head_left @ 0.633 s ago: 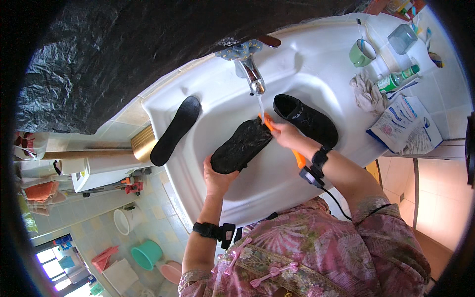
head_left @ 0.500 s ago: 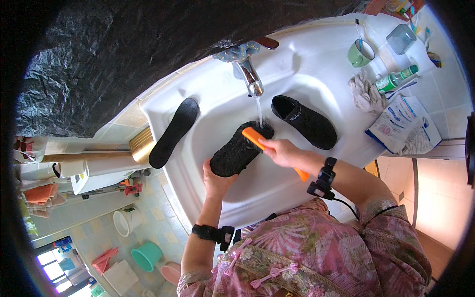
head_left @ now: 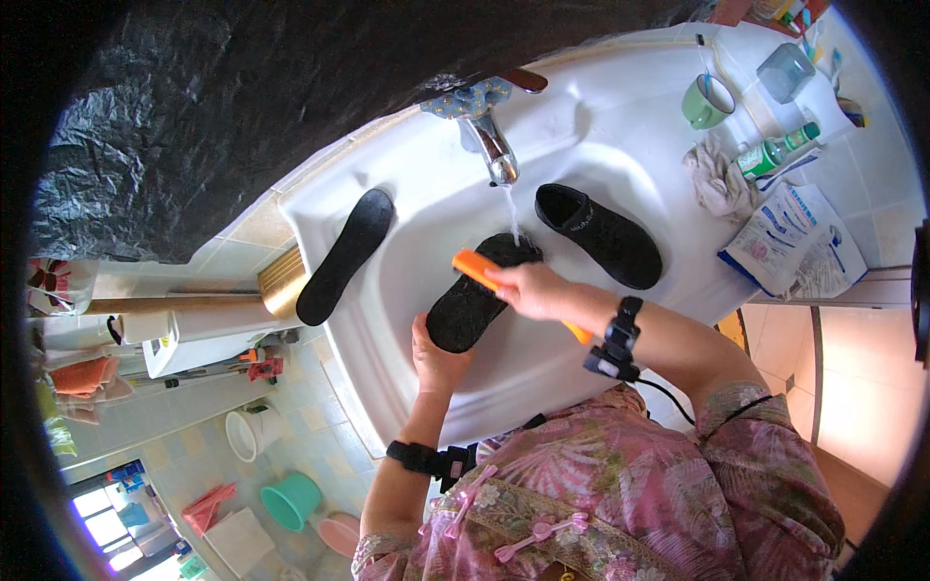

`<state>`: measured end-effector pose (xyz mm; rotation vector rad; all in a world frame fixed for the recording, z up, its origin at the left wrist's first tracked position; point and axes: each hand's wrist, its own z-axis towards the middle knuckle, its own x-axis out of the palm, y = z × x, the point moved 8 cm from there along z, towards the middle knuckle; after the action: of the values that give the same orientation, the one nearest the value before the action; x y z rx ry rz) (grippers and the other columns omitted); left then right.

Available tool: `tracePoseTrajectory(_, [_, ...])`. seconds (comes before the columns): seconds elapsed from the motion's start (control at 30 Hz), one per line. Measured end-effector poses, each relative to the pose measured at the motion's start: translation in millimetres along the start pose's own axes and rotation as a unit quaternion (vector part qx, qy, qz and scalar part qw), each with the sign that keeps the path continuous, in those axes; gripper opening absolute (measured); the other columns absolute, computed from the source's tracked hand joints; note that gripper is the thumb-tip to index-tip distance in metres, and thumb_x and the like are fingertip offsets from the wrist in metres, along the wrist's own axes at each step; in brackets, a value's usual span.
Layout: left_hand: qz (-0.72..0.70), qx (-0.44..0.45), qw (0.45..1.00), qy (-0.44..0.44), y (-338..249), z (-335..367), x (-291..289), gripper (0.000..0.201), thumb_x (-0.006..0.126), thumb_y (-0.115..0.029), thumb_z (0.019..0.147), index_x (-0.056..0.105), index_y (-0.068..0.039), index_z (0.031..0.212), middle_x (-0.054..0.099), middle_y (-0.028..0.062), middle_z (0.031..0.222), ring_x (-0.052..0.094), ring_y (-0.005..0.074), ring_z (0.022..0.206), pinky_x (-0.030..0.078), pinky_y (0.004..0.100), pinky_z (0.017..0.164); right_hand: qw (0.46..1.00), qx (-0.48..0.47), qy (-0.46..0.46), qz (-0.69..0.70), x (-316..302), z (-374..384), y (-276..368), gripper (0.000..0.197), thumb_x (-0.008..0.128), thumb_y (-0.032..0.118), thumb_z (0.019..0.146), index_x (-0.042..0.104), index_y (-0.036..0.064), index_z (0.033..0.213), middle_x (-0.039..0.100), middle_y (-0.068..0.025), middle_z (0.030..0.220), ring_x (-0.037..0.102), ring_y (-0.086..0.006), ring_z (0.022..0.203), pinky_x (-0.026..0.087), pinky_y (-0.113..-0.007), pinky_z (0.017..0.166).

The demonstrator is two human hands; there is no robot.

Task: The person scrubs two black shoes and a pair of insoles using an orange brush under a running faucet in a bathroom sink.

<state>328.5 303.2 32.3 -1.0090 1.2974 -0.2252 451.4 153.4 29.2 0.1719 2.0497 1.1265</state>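
A black shoe (head_left: 462,317) is in the white sink (head_left: 360,290), its far end under the running faucet (head_left: 498,165). I cannot tell which face of it is up. My left hand (head_left: 438,356) grips its near end, the thumb along the left edge. Closed around the handle of an orange brush (head_left: 475,267), my right hand (head_left: 533,290) is over the shoe's middle; the bristles are hidden. Another black shoe (head_left: 603,238) lies in the basin to the right. On the sink's left ledge rests a black insole (head_left: 346,257).
The right ledge carries a green mug (head_left: 707,103), a crumpled grey cloth (head_left: 719,179), a green bottle (head_left: 777,150) and a white plastic packet (head_left: 796,242). Black plastic sheeting (head_left: 223,116) hangs at the far left. A teal basin (head_left: 291,501) and a white bucket (head_left: 254,433) stand on the floor.
My right hand has moved the brush left along the shoe. The shoe and my left hand have shifted slightly, along with the whole view.
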Motion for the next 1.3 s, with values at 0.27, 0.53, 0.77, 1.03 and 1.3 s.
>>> tracePoseTrajectory(0.27, [-0.036, -0.047, 0.998, 0.01, -17, 18, -16, 0.08, 0.075, -0.012, 0.047, 0.036, -0.006, 0.116, 0.052, 0.0154, 0.104, 0.051, 0.0301, 0.098, 0.042, 0.0371, 0.085, 0.993, 0.022, -0.09, -0.072, -49, 3, -44, 0.041, 0.056, 0.022, 0.08, 0.048, 0.0133, 0.12, 0.06, -0.0186, 0.09, 0.059, -0.0338, 0.079, 0.046, -0.039, 0.072])
tracePoseTrajectory(0.53, [-0.019, 0.136, 0.969, 0.206, -77, 79, -50, 0.075, 0.072, -0.003, 0.044, 0.046, -0.007, 0.114, 0.056, 0.0124, 0.102, 0.054, 0.0261, 0.096, 0.044, 0.0312, 0.085, 0.996, -0.047, -0.02, -0.068, -63, 15, 13, 0.069, 0.078, 0.024, 0.057, 0.047, 0.0022, 0.115, 0.059, -0.017, 0.099, 0.057, -0.0281, 0.093, 0.044, -0.033, 0.08])
tracePoseTrajectory(0.77, [0.01, 0.189, 0.951, 0.247, -100, 99, -28, 0.076, 0.073, -0.005, 0.048, 0.045, -0.013, 0.118, 0.055, 0.0104, 0.108, 0.054, 0.024, 0.098, 0.044, 0.0295, 0.086, 0.995, 0.022, 0.036, 0.092, -44, 24, -33, 0.07, 0.08, 0.021, 0.053, 0.049, -0.0015, 0.111, 0.057, -0.0175, 0.103, 0.056, -0.0261, 0.094, 0.042, -0.031, 0.085])
tracePoseTrajectory(1.03, [-0.206, -0.167, 0.959, 0.104, 0, 66, 44, 0.088, 0.08, -0.027, 0.057, 0.034, -0.003, 0.127, 0.054, 0.0197, 0.107, 0.054, 0.0259, 0.099, 0.045, 0.0356, 0.083, 0.953, 0.249, 0.057, 0.16, -28, 8, -58, 0.043, 0.074, 0.029, 0.063, 0.058, 0.0025, 0.092, 0.057, -0.0049, 0.073, 0.051, -0.0125, 0.052, 0.04, -0.025, 0.043])
tracePoseTrajectory(1.3, [-0.171, -0.074, 0.971, 0.151, -26, 37, 58, 0.106, 0.08, -0.041, 0.052, 0.021, -0.007, 0.133, 0.052, 0.0214, 0.112, 0.051, 0.0301, 0.105, 0.043, 0.0361, 0.087, 0.893, 0.26, -0.021, 0.366, -4, -14, -34, 0.035, 0.073, 0.032, 0.066, 0.054, 0.0037, 0.076, 0.046, -0.0012, 0.055, 0.046, -0.0118, 0.044, 0.035, -0.025, 0.038])
